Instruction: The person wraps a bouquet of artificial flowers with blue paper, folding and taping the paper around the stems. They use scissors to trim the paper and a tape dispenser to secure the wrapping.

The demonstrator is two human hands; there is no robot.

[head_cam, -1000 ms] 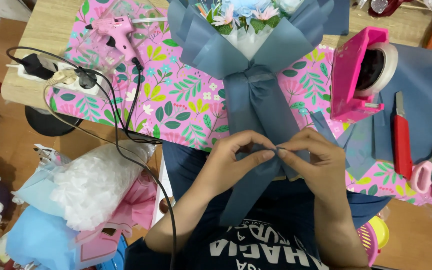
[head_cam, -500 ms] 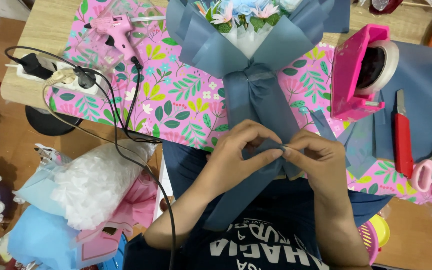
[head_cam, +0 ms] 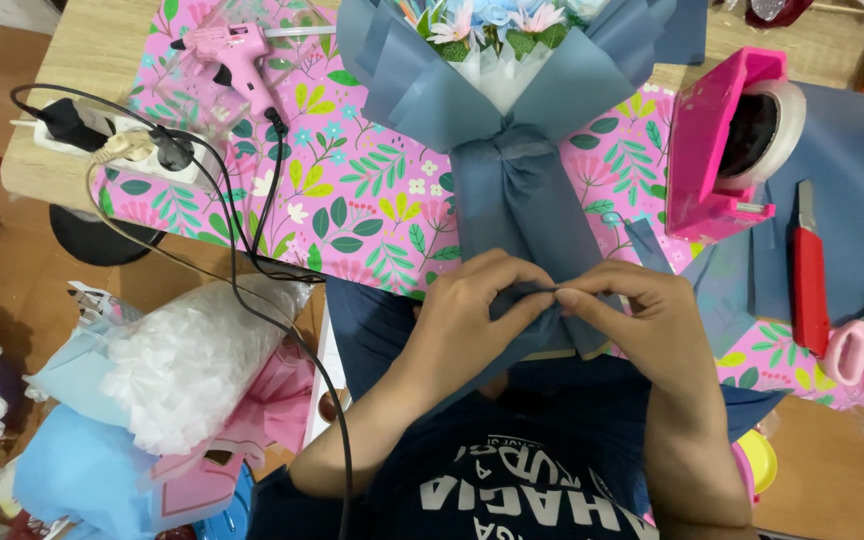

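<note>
Hands lower now, pinching wrapping paper.

Both hands meet in the middle, fingertips nearly touching. Left hand is curled with knuckles up, thumb and fingers pinched together. Right hand mirrors it, index and thumb pinched too. Forearms angle in from below, elbows spread wide.

Bouquet lies flat on the table, w/ flowers at the far edge & stem end pointing to the near edge. Slate-blue paper wrap fans wide at the top, white inner sheet showing, cinched at the middle w/ a tape band. Narrow lower wrap overhangs the near edge, its bottom folds pinched together.
</note>
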